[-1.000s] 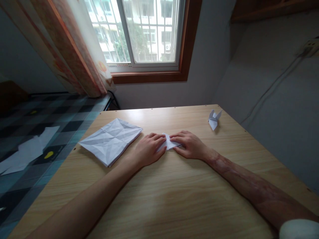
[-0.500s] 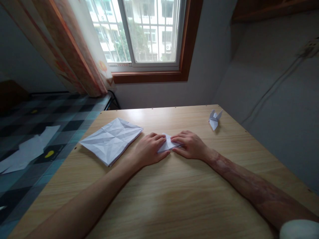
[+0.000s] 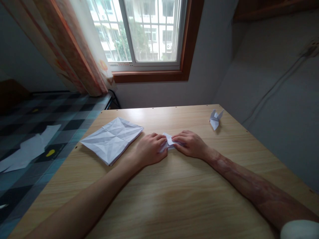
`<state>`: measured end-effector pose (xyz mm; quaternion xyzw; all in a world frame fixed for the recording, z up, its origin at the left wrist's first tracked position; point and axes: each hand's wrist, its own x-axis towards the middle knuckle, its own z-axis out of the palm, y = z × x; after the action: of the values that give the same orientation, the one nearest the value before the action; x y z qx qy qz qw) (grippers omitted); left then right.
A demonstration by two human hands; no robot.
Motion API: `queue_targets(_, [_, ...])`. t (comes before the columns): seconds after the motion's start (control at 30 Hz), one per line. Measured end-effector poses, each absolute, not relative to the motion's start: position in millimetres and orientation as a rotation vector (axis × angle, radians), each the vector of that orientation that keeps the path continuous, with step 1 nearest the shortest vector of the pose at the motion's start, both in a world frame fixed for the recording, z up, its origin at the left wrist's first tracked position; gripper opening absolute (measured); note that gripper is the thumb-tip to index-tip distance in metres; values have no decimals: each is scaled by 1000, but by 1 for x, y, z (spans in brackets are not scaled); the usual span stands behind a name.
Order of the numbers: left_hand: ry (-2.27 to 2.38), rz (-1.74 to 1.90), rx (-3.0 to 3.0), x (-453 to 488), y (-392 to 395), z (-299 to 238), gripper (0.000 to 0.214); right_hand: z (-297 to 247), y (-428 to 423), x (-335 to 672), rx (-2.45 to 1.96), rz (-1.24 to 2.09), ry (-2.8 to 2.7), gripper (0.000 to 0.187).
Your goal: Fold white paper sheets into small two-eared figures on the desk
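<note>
A small piece of folded white paper (image 3: 170,140) lies on the wooden table between my hands. My left hand (image 3: 152,148) grips its left side, with the thumb at the near edge and the fingers on top. On the right side my right hand (image 3: 189,144) pinches the paper between thumb and fingers. A raised flap shows in the middle; the outer parts are covered by my fingers. Left of my left hand rests a stack of creased white paper sheets (image 3: 112,137). Near the far right corner stands a folded paper figure (image 3: 215,119) with two upright points.
The wooden table (image 3: 159,199) reaches to the wall under the window (image 3: 154,33). At the left is a bed with a checked cover (image 3: 74,116), with loose white paper pieces (image 3: 30,149) on it. A curtain (image 3: 82,49) hangs at the upper left.
My right thumb has moved up onto the paper from its near edge, and my left thumb has drawn in slightly. The middle flap now stands up more. The view has shifted a little.
</note>
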<state>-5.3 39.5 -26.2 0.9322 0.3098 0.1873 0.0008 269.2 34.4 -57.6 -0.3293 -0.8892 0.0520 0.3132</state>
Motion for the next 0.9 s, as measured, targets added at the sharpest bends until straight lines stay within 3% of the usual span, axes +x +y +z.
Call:
queue_targets(0.13, [1047,482,2980,0,34,-25,39,-59,34,268,-859,99,-2351,19])
queue_targets(0.33, [1143,463,3048,1,33,-31,26,-55,31,267,-831,78,-2358,18])
queue_targets(0.5, [1297,710,2881,-3,33,-34,25,-53,31,265,-902,184,-2252,37])
queue_targets(0.77, [1350,1007,2537,2,31,-33,24,-65,37,268,-1082,214,-2050,43])
queue_targets(0.9, [1277,1140,2297,7,32,-34,21,-68,39,269,-1130,210,-2063,37])
